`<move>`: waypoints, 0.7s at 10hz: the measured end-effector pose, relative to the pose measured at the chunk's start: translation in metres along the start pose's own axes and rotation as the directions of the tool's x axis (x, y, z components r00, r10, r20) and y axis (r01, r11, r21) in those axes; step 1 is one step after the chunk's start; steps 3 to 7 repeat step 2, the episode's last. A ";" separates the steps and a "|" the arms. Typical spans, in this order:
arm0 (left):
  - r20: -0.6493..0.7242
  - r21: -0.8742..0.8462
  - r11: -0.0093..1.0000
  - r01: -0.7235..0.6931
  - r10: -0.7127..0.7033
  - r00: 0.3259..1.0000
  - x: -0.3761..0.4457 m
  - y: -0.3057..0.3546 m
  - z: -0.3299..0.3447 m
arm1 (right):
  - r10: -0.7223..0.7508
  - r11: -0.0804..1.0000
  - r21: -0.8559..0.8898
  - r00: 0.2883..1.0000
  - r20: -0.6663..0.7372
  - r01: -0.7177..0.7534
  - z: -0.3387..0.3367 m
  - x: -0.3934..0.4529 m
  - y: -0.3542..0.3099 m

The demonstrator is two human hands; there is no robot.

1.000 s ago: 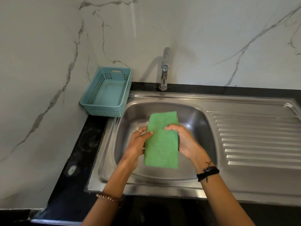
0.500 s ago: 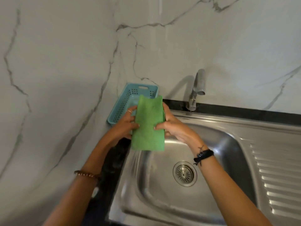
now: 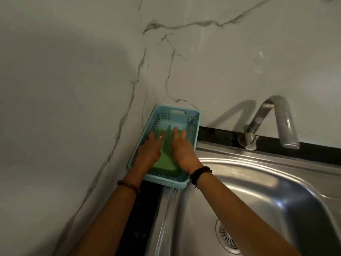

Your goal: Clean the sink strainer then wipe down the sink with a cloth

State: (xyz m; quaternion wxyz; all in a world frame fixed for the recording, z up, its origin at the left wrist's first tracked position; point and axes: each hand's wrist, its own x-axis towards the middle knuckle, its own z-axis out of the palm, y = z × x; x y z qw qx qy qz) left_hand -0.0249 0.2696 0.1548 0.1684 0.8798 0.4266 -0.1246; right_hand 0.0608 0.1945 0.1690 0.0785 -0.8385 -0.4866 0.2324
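Observation:
A folded green cloth (image 3: 167,157) lies flat inside the light blue plastic basket (image 3: 193,126) in the corner left of the sink. My left hand (image 3: 150,149) rests on the cloth's left side with fingers straight. My right hand (image 3: 181,150) presses on its right side, fingers straight too. The stainless steel sink (image 3: 276,191) fills the lower right, and its round strainer (image 3: 227,238) sits in the drain at the bottom edge, partly hidden by my right forearm.
A curved metal tap (image 3: 267,122) stands behind the sink on a black counter strip. White marble walls meet in the corner just behind the basket. A dark strip of counter (image 3: 145,209) runs left of the sink rim.
Both hands carried the green cloth from above the sink bowl up and left, then laid it down in the blue basket. The fingers went from pinching it to lying flat on it.

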 end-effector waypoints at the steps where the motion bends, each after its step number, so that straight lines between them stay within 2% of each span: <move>1: -0.037 0.133 0.991 -0.011 0.016 0.999 0.000 -0.003 0.019 | -0.013 0.962 -0.269 0.991 0.130 0.048 0.008 -0.001 -0.001; 2: -0.002 0.121 0.992 -0.046 0.046 0.999 0.006 -0.001 0.017 | -0.015 0.959 -0.278 0.993 0.115 0.046 0.009 0.003 -0.006; 7: -0.002 0.121 0.992 -0.046 0.046 0.999 0.006 -0.001 0.017 | -0.015 0.959 -0.278 0.993 0.115 0.046 0.009 0.003 -0.006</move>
